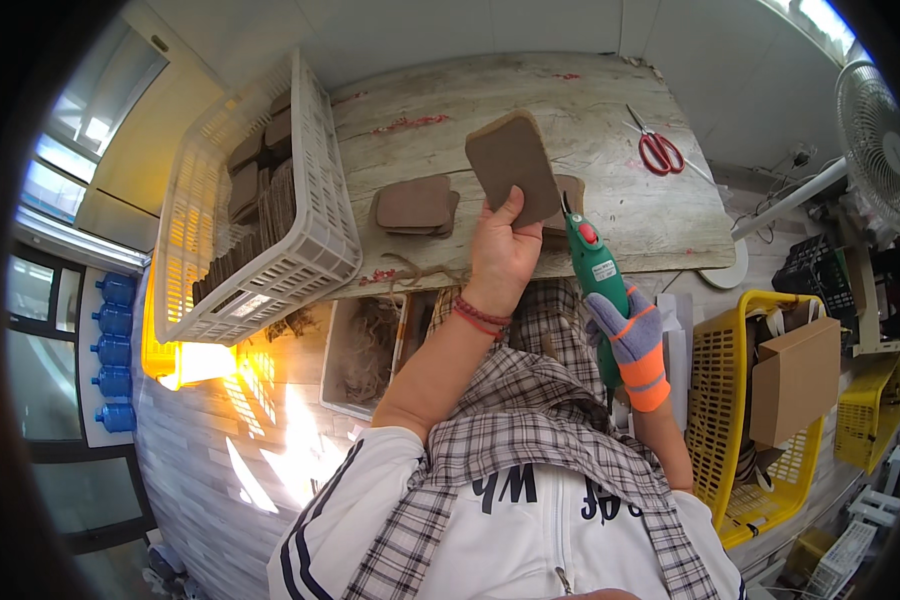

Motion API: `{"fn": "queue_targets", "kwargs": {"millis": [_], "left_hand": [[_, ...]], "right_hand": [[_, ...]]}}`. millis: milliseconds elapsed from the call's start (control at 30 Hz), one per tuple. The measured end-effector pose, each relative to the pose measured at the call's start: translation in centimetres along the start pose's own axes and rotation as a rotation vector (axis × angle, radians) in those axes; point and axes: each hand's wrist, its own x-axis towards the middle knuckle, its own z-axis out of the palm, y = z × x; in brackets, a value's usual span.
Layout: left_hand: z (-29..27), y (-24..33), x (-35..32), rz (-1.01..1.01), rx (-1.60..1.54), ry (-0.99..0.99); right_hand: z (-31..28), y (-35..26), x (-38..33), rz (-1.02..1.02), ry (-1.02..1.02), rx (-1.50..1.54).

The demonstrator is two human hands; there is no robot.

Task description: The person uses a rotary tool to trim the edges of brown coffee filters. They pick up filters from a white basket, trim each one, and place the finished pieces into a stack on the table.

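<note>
My left hand (506,245), bare with red bracelets at the wrist, pinches a flat brown pad (512,160) with rounded corners and a paler rim, thumb on its face. It is held up over the front of the table. In a grey and orange glove, my right hand (630,340) grips a green handheld power tool (595,255) with a red button, which looks like an electric cutter. Its narrow dark tip points up beside the pad's lower right edge; whether they touch I cannot tell. Behind the held pad, another brown pad (570,192) is partly hidden. A small pile of similar pads (415,205) lies to the left.
A worn wooden table (660,235) carries red-handled scissors (660,150) at right. A white crate (345,220) packed with brown pads stands at left. Under the table is a box of fibrous scraps (365,350). A yellow basket (720,420) with cardboard and a fan (878,140) are at right.
</note>
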Motion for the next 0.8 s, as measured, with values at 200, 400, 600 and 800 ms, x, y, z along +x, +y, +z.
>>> {"fn": "queue_targets", "kwargs": {"millis": [200, 400, 600, 800], "left_hand": [[-0.2, -1.2, -1.0, -0.052, 0.052, -0.038], [-1.5, -2.3, -2.2, -0.098, 0.103, -0.062], [-2.6, -2.0, -3.1, -0.12, 0.203, -0.107], [-3.1, 1.9, -3.1, -0.089, 0.519, -0.138]], "right_hand": [[0.3, -0.2, 0.3, -0.006, 0.029, 0.045], [0.1, -1.1, 0.9, -0.015, 0.041, 0.02], [-0.3, -1.9, 1.0, -0.032, 0.032, 0.056], [-2.2, -2.2, 0.6, -0.035, -0.012, -0.143]]}}
